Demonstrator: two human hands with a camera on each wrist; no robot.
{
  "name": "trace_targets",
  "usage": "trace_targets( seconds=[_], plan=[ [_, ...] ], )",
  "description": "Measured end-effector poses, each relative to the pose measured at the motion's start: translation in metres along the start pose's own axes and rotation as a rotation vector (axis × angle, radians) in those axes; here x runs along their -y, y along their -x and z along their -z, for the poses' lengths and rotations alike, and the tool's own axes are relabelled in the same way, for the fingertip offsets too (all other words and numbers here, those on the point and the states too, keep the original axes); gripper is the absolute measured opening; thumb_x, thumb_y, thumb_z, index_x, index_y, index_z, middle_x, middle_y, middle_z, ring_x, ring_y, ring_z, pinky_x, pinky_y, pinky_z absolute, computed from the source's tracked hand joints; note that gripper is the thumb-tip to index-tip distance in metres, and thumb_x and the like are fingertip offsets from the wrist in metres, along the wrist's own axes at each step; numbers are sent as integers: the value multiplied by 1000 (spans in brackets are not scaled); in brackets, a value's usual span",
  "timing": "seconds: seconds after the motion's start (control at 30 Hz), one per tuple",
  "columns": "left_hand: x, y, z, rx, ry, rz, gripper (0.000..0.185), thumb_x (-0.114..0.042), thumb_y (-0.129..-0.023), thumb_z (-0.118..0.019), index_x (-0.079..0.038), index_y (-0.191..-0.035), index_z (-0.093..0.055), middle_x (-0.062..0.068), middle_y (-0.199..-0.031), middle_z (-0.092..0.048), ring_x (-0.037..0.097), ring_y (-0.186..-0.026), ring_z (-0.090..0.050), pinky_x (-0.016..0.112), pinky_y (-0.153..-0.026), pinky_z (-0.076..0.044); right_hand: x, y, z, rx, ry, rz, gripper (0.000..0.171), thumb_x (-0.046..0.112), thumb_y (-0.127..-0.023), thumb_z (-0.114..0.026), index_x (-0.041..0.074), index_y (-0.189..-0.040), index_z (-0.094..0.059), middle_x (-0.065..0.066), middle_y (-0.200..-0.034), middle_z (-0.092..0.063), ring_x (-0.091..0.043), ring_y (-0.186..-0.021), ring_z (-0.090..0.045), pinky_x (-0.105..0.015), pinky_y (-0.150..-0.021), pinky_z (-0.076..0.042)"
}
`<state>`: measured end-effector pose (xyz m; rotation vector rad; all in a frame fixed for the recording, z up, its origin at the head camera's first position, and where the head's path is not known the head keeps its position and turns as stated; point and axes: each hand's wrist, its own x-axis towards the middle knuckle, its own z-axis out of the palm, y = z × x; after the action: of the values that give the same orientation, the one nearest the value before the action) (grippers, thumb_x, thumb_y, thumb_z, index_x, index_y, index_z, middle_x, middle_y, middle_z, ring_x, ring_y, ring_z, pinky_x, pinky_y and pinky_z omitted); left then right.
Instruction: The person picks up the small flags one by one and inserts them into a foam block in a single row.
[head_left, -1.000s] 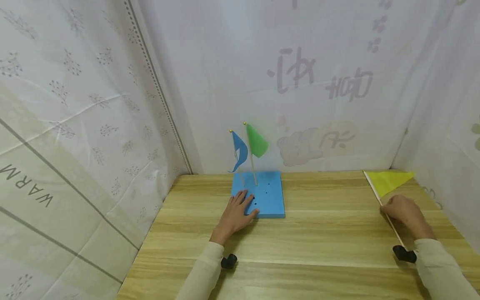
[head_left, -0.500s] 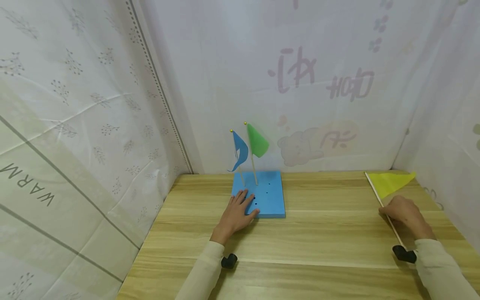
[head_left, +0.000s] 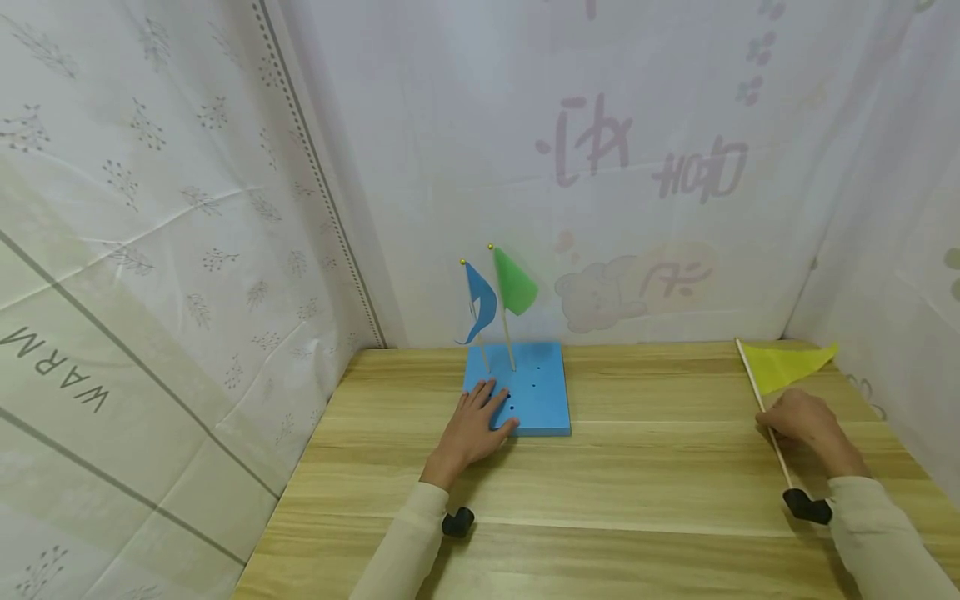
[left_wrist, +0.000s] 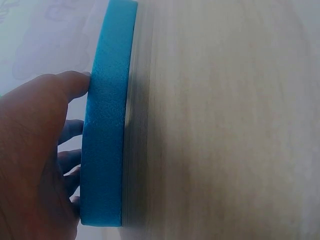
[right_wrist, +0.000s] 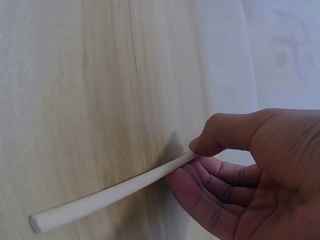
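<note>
White printed curtain [head_left: 150, 208] left of the blue foam block [head_left: 536, 383]: "WARM" readable, tilted; sprig pattern over the rest. Back curtain [head_left: 615, 167] behind the block: faint mirrored lettering showing through, not readable; pale cartoon figure lower down.

Wooden table [head_left: 637, 483] under everything, light grain.

Blue foam block set flat on the table at the far middle, several small dark holes in its top. Blue flag [head_left: 480, 304] and green flag [head_left: 514, 283] standing upright in the block's far-left holes, green just right of blue, a yellow bead on each stick tip.

Left hand [head_left: 472, 425] laid flat on the block's near-left corner, fingers straight, thumb against the near edge; left wrist view confirms thumb [left_wrist: 70, 85] on the foam side, fingers spread over the top. Nothing gripped.

Right hand [head_left: 806, 425] well right of the block, near the table's right edge, fingers curled, stick of the yellow flag [head_left: 787, 365] pinched between thumb [right_wrist: 225, 135] and fingers. Yellow pennant beyond the hand, toward the far-right corner.

Against half a second ago: stick raised to a steeper angle, top end and pennant slightly higher and further right; right hand barely shifted. Left hand, block, blue and green flags unchanged.

Black wrist mounts [head_left: 457, 522] at both cuffs.
</note>
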<state>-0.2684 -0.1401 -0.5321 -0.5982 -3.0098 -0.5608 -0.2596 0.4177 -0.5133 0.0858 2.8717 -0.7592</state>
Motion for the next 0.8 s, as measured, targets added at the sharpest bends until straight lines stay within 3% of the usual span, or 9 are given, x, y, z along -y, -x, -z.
trace_targets(
  seconds=[0.4,0.63,0.8],
  plan=[
    [0,1,-1,5,-6,-3,69,-53,-108,-56,-16,-164,-45,15,-175,-30,38,-165,-23,60,-134,-20,17,1,1,-62,-14,89,46,23,-95,-66,18,-52,-49,9,-49,-43,-12,-50,-44,-29,-51,-35],
    [-1,1,2,7,0,-1,68,-53,-108,-55,-16,-164,-45,14,-176,-29,38,-165,-23,60,-134,-20,33,1,4,-51,-35,88,41,22,-98,-63,13,-59,-57,4,-56,-61,-15,-57,-55,-31,-56,-40],
    [-1,1,2,12,-5,1,68,-53,-108,-55,-17,-164,-45,15,-176,-29,38,-165,-22,60,-134,-19,44,0,6,-50,-56,85,37,21,-100,-60,13,-63,-56,1,-61,-65,-16,-60,-56,-31,-59,-40]
  ],
)
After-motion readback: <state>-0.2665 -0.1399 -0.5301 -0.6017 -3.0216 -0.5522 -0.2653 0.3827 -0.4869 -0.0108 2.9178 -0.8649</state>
